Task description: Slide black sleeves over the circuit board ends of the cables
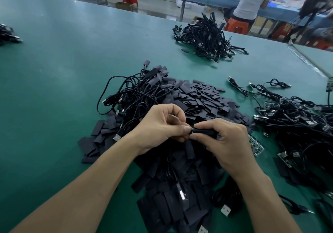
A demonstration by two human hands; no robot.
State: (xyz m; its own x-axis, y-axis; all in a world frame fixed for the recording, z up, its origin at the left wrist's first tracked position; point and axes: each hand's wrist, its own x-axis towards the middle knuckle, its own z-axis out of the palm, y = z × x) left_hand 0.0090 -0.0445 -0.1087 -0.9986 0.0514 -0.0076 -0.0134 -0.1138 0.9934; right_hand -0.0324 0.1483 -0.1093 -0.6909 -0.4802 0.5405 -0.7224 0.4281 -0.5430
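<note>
— Far left of the frame?
— A small dark heap of cables at the edge of the green table, well apart from the work. Too blurred to say more.
— Left of centre?
— A tangle of sleeved cables, black covers already on their ends. Probably dropped there as finished, within easy reach.
— And the left hand?
— Curled, thumb and forefinger pinching something small at the mouth of the held sleeve. Likely the cable's board end, fed in from that side. Hidden by the fingers, so no telling how far in.
— Place of that sleeve?
— Lower centre, lying level between both hands, lifted just above the wide heap of loose sleeves.
— Upper centre-right?
— Another bundle of cables, far back on the table.
— The right hand?
— Thumb and fingers closed round the sleeve, apparently steadying it against the push from the left.
— Further right?
— A bare circuit board just beside that hand, then a big pile of unsleeved cables at the right edge. Seemingly stock waiting, kept near for the next pick.
</note>
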